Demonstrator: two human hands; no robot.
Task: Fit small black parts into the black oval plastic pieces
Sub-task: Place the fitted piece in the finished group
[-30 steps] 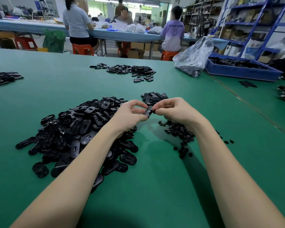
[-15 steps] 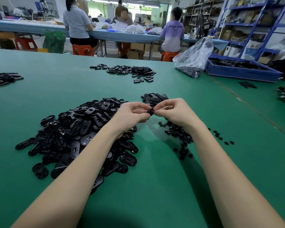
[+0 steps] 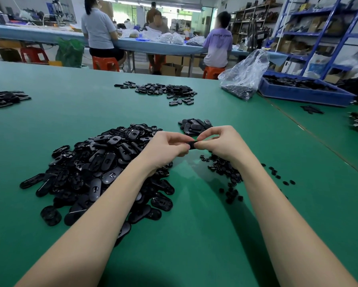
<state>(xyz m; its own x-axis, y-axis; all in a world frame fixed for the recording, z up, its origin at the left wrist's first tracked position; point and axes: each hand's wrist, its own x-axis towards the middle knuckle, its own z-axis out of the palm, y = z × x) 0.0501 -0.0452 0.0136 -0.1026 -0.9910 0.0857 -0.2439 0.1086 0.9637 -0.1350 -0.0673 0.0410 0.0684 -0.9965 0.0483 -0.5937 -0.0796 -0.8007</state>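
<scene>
On the green table, the big heap of oval pieces served as the landmark; it lay in front of the left forearm and it looked very large, so I judged that most of the work was not yet done; I could not tell from the picture whether the ovals in it were fitted or not. Just right of this heap, above the table, the left hand pinched one oval piece with curled fingers; the piece was mostly hidden between the fingertips, only a small dark part showed; its long axis seemed to run about left to right, from one hand to the other, but which face looked up I could not tell. The right hand pinched the other end of the same piece, fingers bent closely; probably it pressed a small part in. Behind the hands, right of the heap's far edge, lay a small pile of ovals, perhaps the finished ones; right of the heap, under the right wrist, the loose small black parts were scattered, many of them.
</scene>
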